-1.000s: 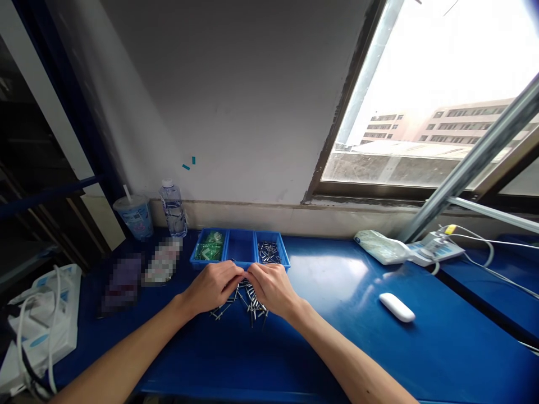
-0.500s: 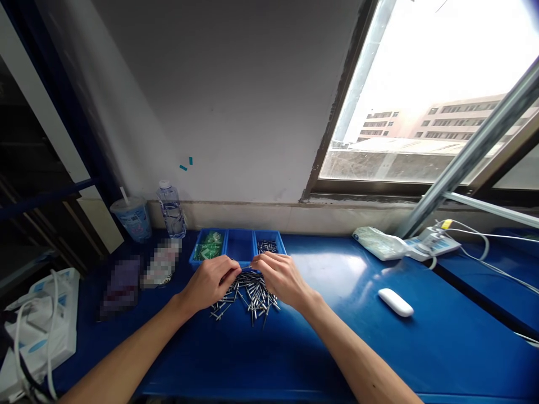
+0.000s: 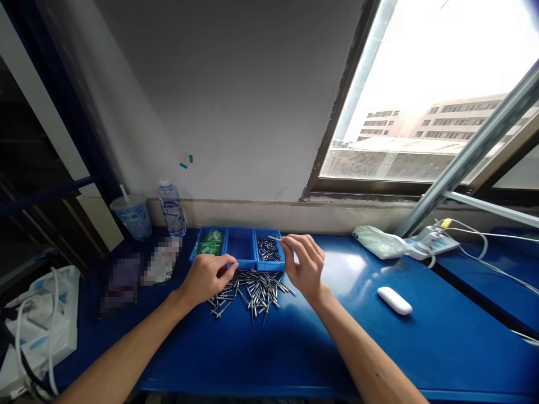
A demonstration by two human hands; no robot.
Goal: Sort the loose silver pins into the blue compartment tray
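Observation:
My right hand [image 3: 305, 264] pinches a metal rivet [image 3: 274, 239] between thumb and fingertips, above the right compartment of the blue divided tray [image 3: 242, 264]. Several rivets [image 3: 268, 250] lie in that compartment. My left hand [image 3: 209, 278] is at the tray's front edge, thumb and fingers closed together; whatever they hold, if anything, is hidden. Under and beside it spreads a loose pile of rivets [image 3: 256, 292] on the blue table. Small green-tinted plastic packets [image 3: 210, 242] fill the left compartment, and the middle compartment shows bare blue.
A water bottle [image 3: 172, 209] and a lidded cup [image 3: 132, 217] stand by the wall. Power strips lie left [image 3: 59, 320] and right [image 3: 433, 242] with cables. A white case [image 3: 394, 301] and a plastic packet [image 3: 379, 242] lie on the right side of the table [image 3: 337, 336].
My right hand has moved right and up from the tray's front middle to above the right compartment, a rivet now showing in its fingers. The left hand has shifted slightly left.

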